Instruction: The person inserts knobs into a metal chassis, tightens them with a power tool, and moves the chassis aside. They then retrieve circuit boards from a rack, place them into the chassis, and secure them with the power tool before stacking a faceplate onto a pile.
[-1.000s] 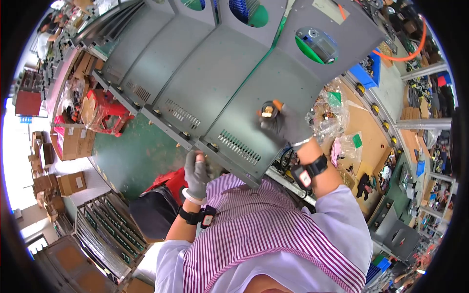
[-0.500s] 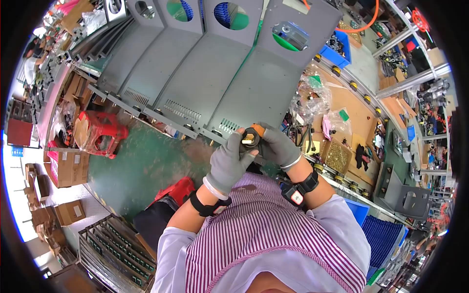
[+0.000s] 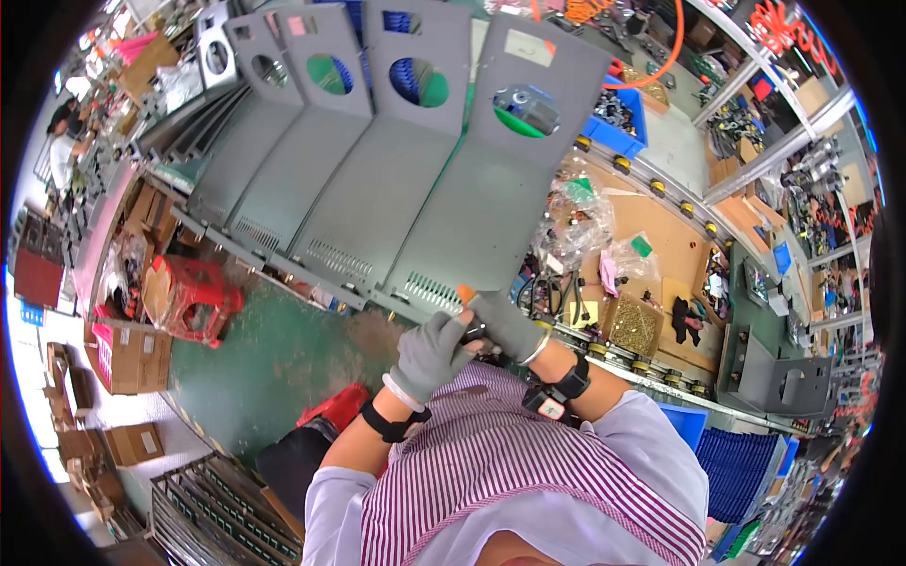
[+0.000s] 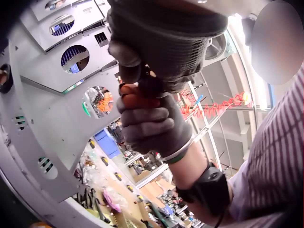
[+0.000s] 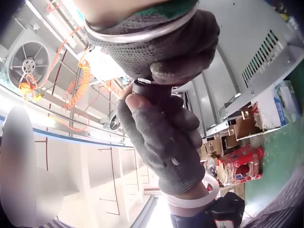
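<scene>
Both gloved hands meet in front of the apron, over the near edge of the grey metal panels (image 3: pixel 491 198). The left hand (image 3: pixel 425 357) grips a small black round part (image 3: pixel 475 331), which the right wrist view shows as a dark cylinder (image 5: pixel 144 87) between the hands. Beside it, the right hand (image 3: pixel 505 324) curls round the same part; an orange piece (image 3: pixel 465 293) pokes out by its fingers. From the left wrist, orange (image 4: pixel 138 97) shows among the right hand's fingers (image 4: pixel 147 124). Most of the held part is hidden by the gloves.
The slotted panels stand in a row ahead, with round cut-outs in their upright ends. At right are a blue bin (image 3: pixel 618 127), plastic bags (image 3: pixel 576 212), a tray of small fasteners (image 3: pixel 634 325) and rollers. A red stool (image 3: pixel 193 300) and cartons (image 3: pixel 137 354) are at left.
The left hand rose from beside the panel edge to meet the right hand, which came back from over the panel with the part. Both hands stay together, and the head view has shifted.
</scene>
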Demonstrator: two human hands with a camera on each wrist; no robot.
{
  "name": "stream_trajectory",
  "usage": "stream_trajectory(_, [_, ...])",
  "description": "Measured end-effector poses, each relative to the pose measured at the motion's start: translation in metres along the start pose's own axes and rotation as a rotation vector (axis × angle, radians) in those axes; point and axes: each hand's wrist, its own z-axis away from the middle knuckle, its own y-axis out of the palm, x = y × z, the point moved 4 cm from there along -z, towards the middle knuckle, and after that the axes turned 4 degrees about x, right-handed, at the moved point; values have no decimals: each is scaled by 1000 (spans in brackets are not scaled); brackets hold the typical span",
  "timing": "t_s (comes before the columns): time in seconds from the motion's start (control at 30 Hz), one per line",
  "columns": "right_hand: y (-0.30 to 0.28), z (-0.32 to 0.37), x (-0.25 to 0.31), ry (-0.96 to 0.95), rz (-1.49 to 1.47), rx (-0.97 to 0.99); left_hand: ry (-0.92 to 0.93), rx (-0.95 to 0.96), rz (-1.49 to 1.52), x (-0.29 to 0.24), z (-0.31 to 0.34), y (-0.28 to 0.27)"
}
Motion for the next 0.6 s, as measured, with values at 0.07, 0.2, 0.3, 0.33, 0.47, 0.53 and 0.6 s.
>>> stream_trajectory(0.07, [0,-3,-9,-374,363,-300,-70,-136,182,1,-5,6])
stream_trajectory(0.2, [-15,-10,4,-30,175,-362,-390,-311,783,2,-13,24])
stream_trajectory(0.3, [-23,-11,23,-240,247,-454,-600,-383,1201,18,-12,50])
stream_trajectory(0.33, [-24,-12,22,-320,231,-448,-671,-296,1430,20,-13,52])
stream_trajectory(0.47, [-28,-16,-11,-551,87,-431,-1066,-239,1709,0,-17,49])
stream_trajectory(0.53, [-33,-22,-61,-429,-35,-365,-1131,-107,1881,8,-2,52])
stream_trajectory(0.6, [-45,-17,-78,-125,-136,-249,-1222,-125,1749,9,-2,58])
